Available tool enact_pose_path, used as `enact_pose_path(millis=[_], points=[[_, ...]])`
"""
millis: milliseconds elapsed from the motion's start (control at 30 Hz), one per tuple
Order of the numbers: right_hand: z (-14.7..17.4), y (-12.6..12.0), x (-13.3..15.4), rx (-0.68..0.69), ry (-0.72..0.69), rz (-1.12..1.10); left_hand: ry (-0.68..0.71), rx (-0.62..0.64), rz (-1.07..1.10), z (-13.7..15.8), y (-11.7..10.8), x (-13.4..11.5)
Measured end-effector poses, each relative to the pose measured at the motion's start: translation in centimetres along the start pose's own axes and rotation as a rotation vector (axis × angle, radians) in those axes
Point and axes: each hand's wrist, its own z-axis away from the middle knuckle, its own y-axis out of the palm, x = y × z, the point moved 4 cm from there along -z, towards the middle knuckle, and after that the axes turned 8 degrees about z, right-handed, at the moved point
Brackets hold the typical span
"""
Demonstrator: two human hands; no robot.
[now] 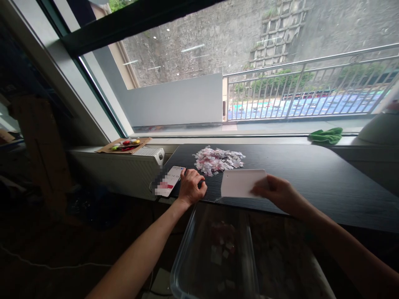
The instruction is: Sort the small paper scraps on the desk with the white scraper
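In my right hand (277, 191) is a flat white plastic scraper-like sheet (238, 182) with rounded corners and a small hole; my fingers pinch its right end, and their tips are blurred. It hovers low over the table's front edge, just before a heap of small paper labels or scraps (216, 160). My left hand (190, 186) rests by the table's left front corner, fingers curled; whatever lies inside them, if anything, is hidden. Its outer fingers touch or overlap the edge of a phone (171, 181) showing a running timer. Below the table edge stands a clear plastic bin (183, 257) with some scraps inside.
The dark table (311, 182) stands against a window sill. A green glove or cloth (326, 136) lies on the sill at right. Left of the table is a radiator (124, 174), with cardboard (124, 144) and colourful small items on top. A white cable (62, 265) runs along the floor.
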Motion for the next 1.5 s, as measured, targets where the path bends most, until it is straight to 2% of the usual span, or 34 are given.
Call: enact_pose_path(millis=[100,233,333,433,567,633,800,900,1033,1200,1333,1500], points=[[-1.9,-0.1,-0.1,-0.171,-0.039,0.117,0.003,-0.005,-0.006,0.1,0.1,0.0],[-5.0,1.8,0.5,-0.261,-0.114,0.270,0.011,-0.020,-0.008,0.2,0.1,0.2],[-5.7,3.0,1.1,-0.270,-0.122,0.394,0.011,-0.016,0.000,0.2,0.1,0.3],[-4.9,2.8,1.4,-0.244,-0.118,0.461,0.000,-0.012,0.006,0.2,0.1,0.2],[-4.2,2.1,1.5,-0.277,-0.099,0.449,0.006,-0.011,-0.002,0.1,0.1,0.1],[-4.7,2.6,1.8,-0.280,-0.112,0.417,0.007,-0.008,-0.006,0.1,0.1,0.1],[-5.8,4.4,2.5,-0.182,-0.152,0.391,0.002,-0.006,0.001,0.2,0.2,0.3],[-5.1,3.6,2.1,-0.169,-0.149,0.419,0.009,-0.003,-0.001,0.1,0.2,0.2],[-3.9,1.3,0.9,-0.242,-0.106,0.415,0.011,0.007,-0.002,0.1,0.2,0.1],[-3.1,-0.1,0.7,-0.309,-0.040,0.494,0.021,0.041,0.014,0.1,0.1,0.0],[-2.7,-0.1,1.0,-0.321,-0.025,0.464,0.063,0.080,0.035,0.2,0.2,-0.1],[-3.1,1.3,1.3,-0.262,-0.072,0.432,0.086,0.076,0.031,0.2,0.2,0.0]])
